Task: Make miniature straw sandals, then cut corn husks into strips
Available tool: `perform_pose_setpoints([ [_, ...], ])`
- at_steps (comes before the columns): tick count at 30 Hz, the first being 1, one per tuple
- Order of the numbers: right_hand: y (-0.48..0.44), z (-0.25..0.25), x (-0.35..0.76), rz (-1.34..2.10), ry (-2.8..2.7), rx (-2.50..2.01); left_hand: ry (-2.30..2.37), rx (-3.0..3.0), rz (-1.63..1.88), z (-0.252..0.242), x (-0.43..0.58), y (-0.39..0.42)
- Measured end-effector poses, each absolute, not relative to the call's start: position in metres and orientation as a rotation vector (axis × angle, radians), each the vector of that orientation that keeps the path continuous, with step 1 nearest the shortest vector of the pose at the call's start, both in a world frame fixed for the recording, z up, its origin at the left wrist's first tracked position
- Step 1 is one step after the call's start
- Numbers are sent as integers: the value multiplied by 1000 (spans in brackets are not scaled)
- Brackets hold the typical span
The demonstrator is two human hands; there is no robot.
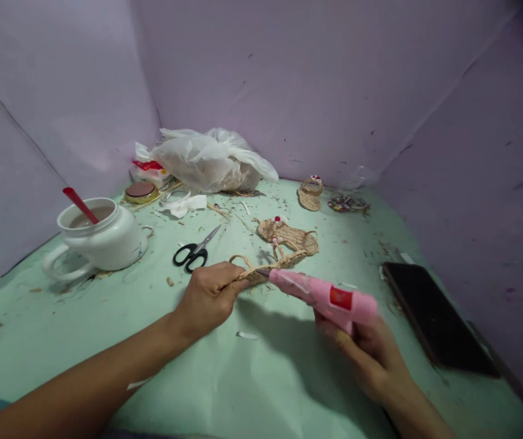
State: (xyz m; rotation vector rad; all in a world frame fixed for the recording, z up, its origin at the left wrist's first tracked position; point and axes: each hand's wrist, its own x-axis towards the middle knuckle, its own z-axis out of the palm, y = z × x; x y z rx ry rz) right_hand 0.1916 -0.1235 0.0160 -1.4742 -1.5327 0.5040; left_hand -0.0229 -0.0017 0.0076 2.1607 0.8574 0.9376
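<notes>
My left hand (209,296) pinches one end of a small woven straw slipper (291,261), held up on its edge above the table. In my right hand (366,353) is a pink hot glue gun (323,297), fingers wrapped round its handle. The gun's dark nozzle points left and meets the slipper's edge close to my left fingertips; whether glue comes out is too small to tell. Just behind lies another straw slipper (291,235) with red and white beads on it. Black-handled scissors (196,251) rest to the left of these.
On the left stands a white mug (105,241) with a red straw (80,205). A white plastic bag (210,160) sits at the back, near a round lidded container (141,192). A tiny straw slipper (309,195) and a bead pack (347,203) lie behind. A phone (435,317) lies right.
</notes>
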Motion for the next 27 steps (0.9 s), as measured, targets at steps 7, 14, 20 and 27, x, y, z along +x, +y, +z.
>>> perform_pose_setpoints([
  [7,-106,20,212,601,-821,-1372,962,1928,825,7,-21,5],
  [14,-75,15,257,680,-401,-1699,935,1962,796,10,-27,5],
  [20,-84,38,246,-91,-1106,-2451,995,1758,690,12,-25,2],
  [27,-53,37,165,-201,-1941,-1241,996,1725,683,17,-22,3],
])
